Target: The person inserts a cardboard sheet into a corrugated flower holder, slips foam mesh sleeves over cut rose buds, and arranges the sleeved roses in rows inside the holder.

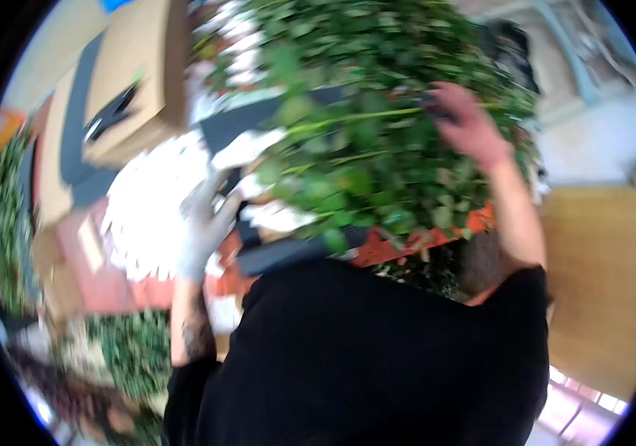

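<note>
My left hand (203, 223), in a pale glove, is beside a heap of white netting sleeves (151, 212). Its thumb and fingers are apart, close to a flower head wrapped in white net (247, 149). My right hand (470, 126) is closed around the far end of a long green rose stem (362, 117), which lies level above other leafy stems (400, 178). Something dark shows at its fingertips, too blurred to name. More white-wrapped heads (281, 217) point left, near a dark strip (296, 253) at the table's front edge.
A cardboard box (136, 67) stands at the back left with a black tool (112, 111) on it. Thick greenery (362, 37) covers the back of the red table (121, 286). A wooden board (604, 282) is at the right. More leafy bunches (136, 353) stand at the lower left.
</note>
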### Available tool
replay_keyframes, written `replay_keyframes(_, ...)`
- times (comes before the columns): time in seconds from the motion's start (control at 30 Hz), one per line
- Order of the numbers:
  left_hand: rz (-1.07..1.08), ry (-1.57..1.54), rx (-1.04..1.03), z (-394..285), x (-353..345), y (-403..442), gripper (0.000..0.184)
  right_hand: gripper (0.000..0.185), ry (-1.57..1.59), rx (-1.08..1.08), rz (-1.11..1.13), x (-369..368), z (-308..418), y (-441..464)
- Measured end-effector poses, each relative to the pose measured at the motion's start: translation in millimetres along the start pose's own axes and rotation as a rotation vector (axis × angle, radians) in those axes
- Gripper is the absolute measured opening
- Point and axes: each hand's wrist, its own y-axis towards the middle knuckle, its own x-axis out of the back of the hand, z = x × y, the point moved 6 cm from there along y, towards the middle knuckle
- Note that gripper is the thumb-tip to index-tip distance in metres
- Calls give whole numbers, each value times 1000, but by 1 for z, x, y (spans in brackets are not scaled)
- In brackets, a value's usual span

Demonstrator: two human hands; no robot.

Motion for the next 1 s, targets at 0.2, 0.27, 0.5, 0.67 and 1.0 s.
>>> replay_keyframes(0.2,168,-101,83,21,-16,-3,27,42,-300,114,211,-74,7,0)
replay_keyframes(0.27,193,-221,189,26,-18,-6,26,42,-278,76,255,-81,9,3)
replay_keyframes(0.5,169,-65,35,22,-17,-2,24,37,-219,24,353,-104,1,-3)
replay_keyframes(0.67,182,-437,274,24,-29,-6,37,39,-558,-69,471,-68,34,8)
replay_keyframes(1.0,84,62,108,12,1,-3,32,39,45,314,208,-71,203,31)
